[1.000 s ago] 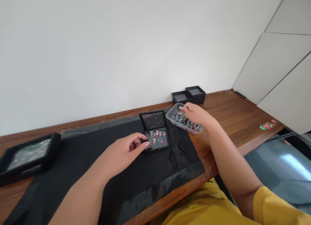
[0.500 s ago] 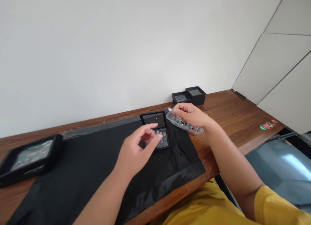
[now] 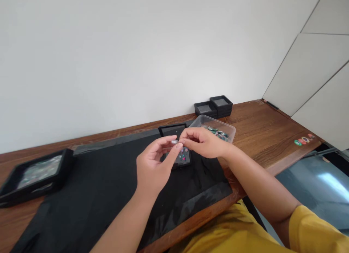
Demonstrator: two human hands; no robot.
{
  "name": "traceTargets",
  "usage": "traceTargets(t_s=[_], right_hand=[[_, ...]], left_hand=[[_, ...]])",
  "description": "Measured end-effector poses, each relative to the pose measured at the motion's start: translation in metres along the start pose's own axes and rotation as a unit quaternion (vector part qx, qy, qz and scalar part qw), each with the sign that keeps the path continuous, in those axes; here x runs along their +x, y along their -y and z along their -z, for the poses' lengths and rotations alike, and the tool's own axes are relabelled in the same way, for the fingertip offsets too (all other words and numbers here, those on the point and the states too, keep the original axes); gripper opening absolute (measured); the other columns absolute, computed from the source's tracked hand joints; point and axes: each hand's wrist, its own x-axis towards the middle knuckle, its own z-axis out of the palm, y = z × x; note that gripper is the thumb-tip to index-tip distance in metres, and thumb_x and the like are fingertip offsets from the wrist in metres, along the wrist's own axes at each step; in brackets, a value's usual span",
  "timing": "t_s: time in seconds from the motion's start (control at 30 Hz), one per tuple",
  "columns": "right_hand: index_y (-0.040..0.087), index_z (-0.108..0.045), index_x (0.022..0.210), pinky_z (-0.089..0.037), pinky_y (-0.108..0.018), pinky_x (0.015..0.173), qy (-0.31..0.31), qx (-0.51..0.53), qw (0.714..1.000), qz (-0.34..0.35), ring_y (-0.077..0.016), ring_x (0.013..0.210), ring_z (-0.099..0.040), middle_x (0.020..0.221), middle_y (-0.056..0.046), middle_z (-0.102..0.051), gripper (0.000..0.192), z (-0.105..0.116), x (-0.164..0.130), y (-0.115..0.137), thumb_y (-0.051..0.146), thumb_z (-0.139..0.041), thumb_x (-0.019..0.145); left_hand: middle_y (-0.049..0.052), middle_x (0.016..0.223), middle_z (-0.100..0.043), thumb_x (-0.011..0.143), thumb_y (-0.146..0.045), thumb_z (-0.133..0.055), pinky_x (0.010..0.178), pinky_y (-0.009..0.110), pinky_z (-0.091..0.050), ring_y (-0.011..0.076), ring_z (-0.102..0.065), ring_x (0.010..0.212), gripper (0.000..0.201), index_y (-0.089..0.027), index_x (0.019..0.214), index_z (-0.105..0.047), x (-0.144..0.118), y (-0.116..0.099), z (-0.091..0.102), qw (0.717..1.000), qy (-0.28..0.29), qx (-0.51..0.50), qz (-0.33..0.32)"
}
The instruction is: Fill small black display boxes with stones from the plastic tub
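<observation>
My left hand (image 3: 154, 165) and my right hand (image 3: 203, 142) meet above the black mat (image 3: 109, 194). Both pinch a small pale press-on nail (image 3: 175, 141) between their fingertips. Right behind the hands lies a small open black case (image 3: 182, 156) with several coloured nails in it; its lid (image 3: 171, 129) stands upright. To the right of the case sits a clear plastic tub (image 3: 215, 127) that holds several nails.
A black tray (image 3: 35, 174) with a clear insert rests at the left on the wooden table (image 3: 267, 133). Two stacks of small black boxes (image 3: 214, 106) stand by the wall. Coloured stickers (image 3: 302, 140) mark the table's right corner.
My right hand left the plastic tub with a nail and moved left. My left hand rose from the case's front edge to meet it above the case.
</observation>
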Motion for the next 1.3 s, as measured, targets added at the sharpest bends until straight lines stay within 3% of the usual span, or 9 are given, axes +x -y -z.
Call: traceTargets(t_s=[0.13, 0.4, 0.67, 0.83, 1.0, 1.13, 1.3], right_hand=[[0.018, -0.057, 0.083, -0.037, -0.026, 0.063, -0.001, -0.012, 1.0, -0.015, -0.0114, 0.067, -0.044, 0.072, 0.004, -0.051, 0.031, -0.001, 0.0, -0.001, 0.047, -0.061, 0.095], [0.019, -0.057, 0.084, -0.041, -0.027, 0.065, 0.0, 0.027, 1.0, -0.014, -0.0116, 0.068, -0.047, 0.073, 0.003, -0.052, 0.032, -0.007, 0.0, -0.001, 0.048, -0.062, 0.095], [0.019, -0.057, 0.084, -0.04, -0.026, 0.064, -0.027, 0.024, 0.999, -0.02, -0.0114, 0.068, -0.046, 0.073, 0.003, -0.052, 0.035, -0.008, 0.001, -0.003, 0.051, -0.064, 0.094], [0.019, -0.057, 0.085, -0.038, -0.026, 0.064, -0.034, 0.027, 0.999, -0.02, -0.0115, 0.067, -0.044, 0.073, 0.003, -0.051, 0.034, -0.009, 0.001, -0.002, 0.051, -0.063, 0.094], [0.02, -0.056, 0.083, -0.037, -0.026, 0.062, -0.044, 0.015, 0.999, -0.021, -0.0118, 0.067, -0.044, 0.071, 0.004, -0.049, 0.033, -0.006, 0.001, 0.0, 0.05, -0.063, 0.094], [0.019, -0.056, 0.084, -0.036, -0.026, 0.062, -0.095, 0.012, 0.995, 0.023, -0.0105, 0.064, -0.042, 0.07, 0.005, -0.049, 0.028, 0.002, 0.001, 0.003, 0.044, -0.059, 0.098], [0.02, -0.056, 0.086, -0.032, -0.025, 0.055, -0.118, 0.105, 0.986, 0.048, -0.0089, 0.058, -0.039, 0.065, 0.006, -0.046, 0.033, 0.007, 0.001, 0.002, 0.05, -0.06, 0.097]], left_hand=[[0.002, 0.083, -0.078, 0.071, -0.038, -0.084, 0.07, 0.029, -0.063, 0.0172, -0.073, 0.073, 0.03, -0.021, 0.095, -0.078, 0.002, 0.001, 0.001, 0.998, 0.006, -0.044, 0.037], [0.001, 0.078, -0.077, 0.067, -0.037, -0.087, 0.061, 0.026, -0.06, 0.0156, -0.071, 0.067, 0.032, -0.022, 0.094, -0.079, 0.003, -0.001, 0.005, 0.996, 0.005, -0.077, 0.045], [0.003, 0.087, -0.081, 0.066, -0.038, -0.089, 0.075, 0.032, -0.065, 0.0197, -0.075, 0.079, 0.039, -0.021, 0.099, -0.079, 0.002, 0.002, 0.008, 0.995, -0.012, -0.082, 0.056], [0.003, 0.089, -0.081, 0.068, -0.037, -0.088, 0.081, 0.035, -0.066, 0.0204, -0.076, 0.083, 0.033, -0.021, 0.096, -0.079, 0.003, 0.006, 0.008, 0.995, -0.021, -0.076, 0.065], [0.004, 0.091, -0.081, 0.07, -0.039, -0.086, 0.082, 0.035, -0.065, 0.0204, -0.076, 0.084, 0.031, -0.021, 0.094, -0.078, 0.003, 0.008, 0.007, 0.996, -0.034, -0.067, 0.055], [0.003, 0.085, -0.079, 0.075, -0.039, -0.081, 0.078, 0.032, -0.064, 0.0188, -0.075, 0.079, 0.026, -0.021, 0.093, -0.077, 0.0, 0.009, 0.004, 0.998, -0.031, -0.031, 0.039], [0.001, 0.078, -0.078, 0.082, -0.036, -0.072, 0.066, 0.028, -0.059, 0.0166, -0.071, 0.068, 0.015, -0.023, 0.088, -0.077, 0.007, -0.005, -0.005, 0.992, 0.048, 0.103, -0.06]])
